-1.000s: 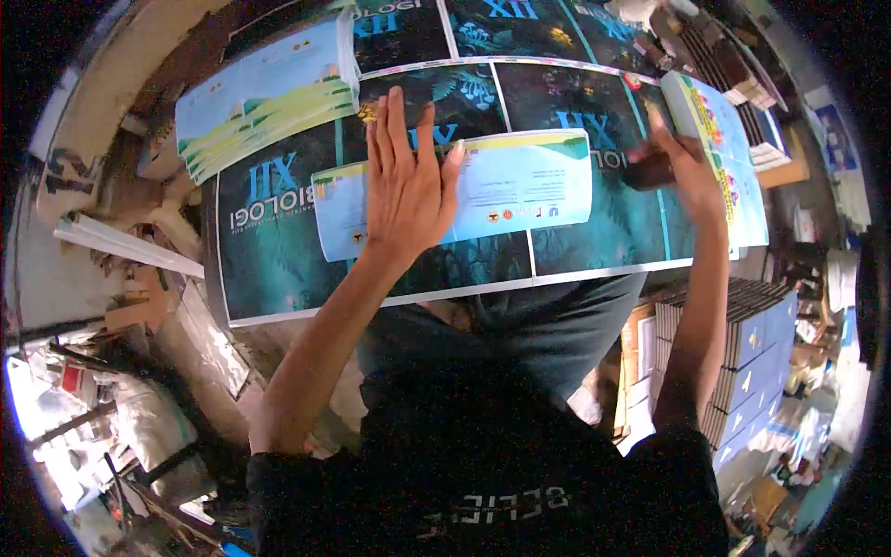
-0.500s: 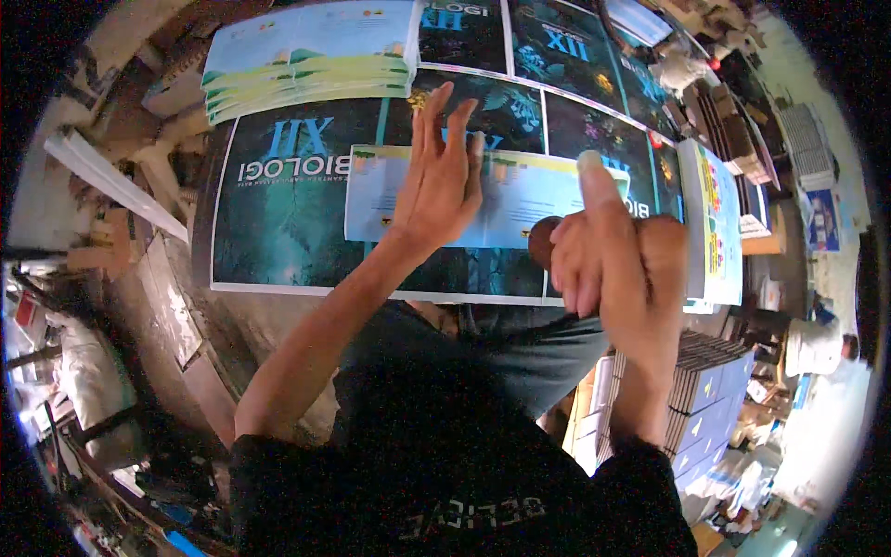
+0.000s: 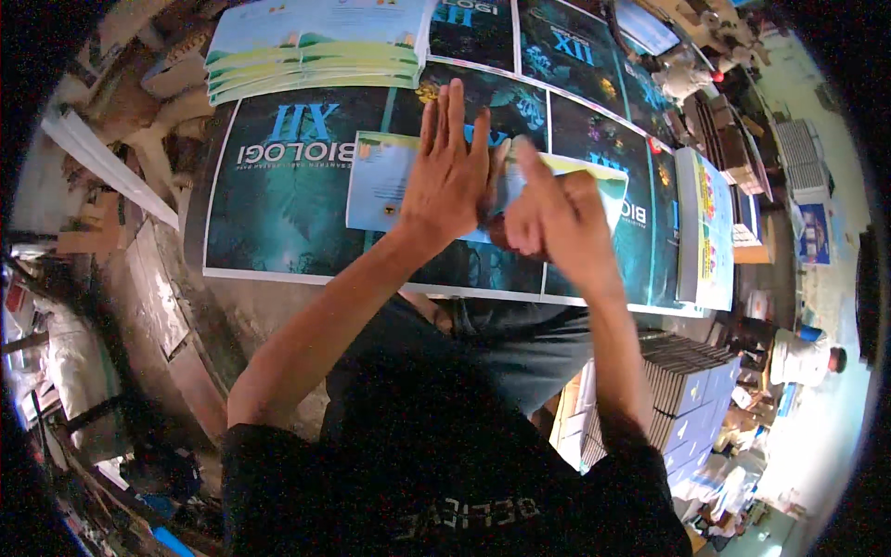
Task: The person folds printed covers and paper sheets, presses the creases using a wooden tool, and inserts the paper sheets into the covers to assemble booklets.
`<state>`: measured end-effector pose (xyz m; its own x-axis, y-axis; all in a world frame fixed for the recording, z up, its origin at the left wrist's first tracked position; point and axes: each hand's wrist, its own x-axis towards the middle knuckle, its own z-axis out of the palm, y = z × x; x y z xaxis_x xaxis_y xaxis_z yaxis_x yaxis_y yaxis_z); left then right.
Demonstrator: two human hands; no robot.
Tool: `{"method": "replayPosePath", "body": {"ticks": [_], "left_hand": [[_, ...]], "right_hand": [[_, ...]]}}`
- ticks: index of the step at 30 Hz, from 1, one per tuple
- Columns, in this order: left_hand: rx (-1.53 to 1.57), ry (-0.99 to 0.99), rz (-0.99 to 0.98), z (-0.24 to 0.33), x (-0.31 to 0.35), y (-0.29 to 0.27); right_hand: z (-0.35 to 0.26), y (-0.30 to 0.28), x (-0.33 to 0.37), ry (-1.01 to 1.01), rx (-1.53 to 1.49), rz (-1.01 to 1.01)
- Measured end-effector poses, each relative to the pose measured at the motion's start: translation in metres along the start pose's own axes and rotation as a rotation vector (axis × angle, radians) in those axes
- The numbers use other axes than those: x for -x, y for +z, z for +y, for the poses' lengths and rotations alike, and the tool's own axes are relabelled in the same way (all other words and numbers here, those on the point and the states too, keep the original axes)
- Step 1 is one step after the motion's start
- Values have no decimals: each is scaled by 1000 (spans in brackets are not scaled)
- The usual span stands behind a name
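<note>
Shifted leftward, our right hand (image 3: pixel 561 223) sits close beside our left hand (image 3: pixel 444 190), fingers curled round a dark block (image 3: pixel 498 234); our left lies spread on the blue sheet (image 3: pixel 374 190) atop dark printed covers (image 3: pixel 292 218), so work seemingly centres mid-sheet.

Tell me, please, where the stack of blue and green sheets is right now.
In the head view, the stack of sheets lies at upper left on the dark printed covers, beyond the left hand and to its left.
</note>
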<state>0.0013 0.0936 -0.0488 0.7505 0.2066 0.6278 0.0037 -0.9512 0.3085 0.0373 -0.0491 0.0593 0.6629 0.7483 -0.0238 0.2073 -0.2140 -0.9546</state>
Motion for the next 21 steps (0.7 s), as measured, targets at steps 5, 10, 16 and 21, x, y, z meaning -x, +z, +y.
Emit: {"method": "replayPosePath", "body": {"ticks": [5, 10, 16, 21], "left_hand": [[-80, -39, -6, 5, -2, -5], [-182, -5, -20, 22, -10, -2], [13, 33, 29, 47, -9, 12], [-114, -3, -15, 42, -8, 19]], "right_hand": [[-71, -15, 49, 87, 202, 324], [22, -9, 13, -179, 329, 339], [20, -19, 21, 2, 158, 209], [-21, -44, 29, -26, 142, 217]]}}
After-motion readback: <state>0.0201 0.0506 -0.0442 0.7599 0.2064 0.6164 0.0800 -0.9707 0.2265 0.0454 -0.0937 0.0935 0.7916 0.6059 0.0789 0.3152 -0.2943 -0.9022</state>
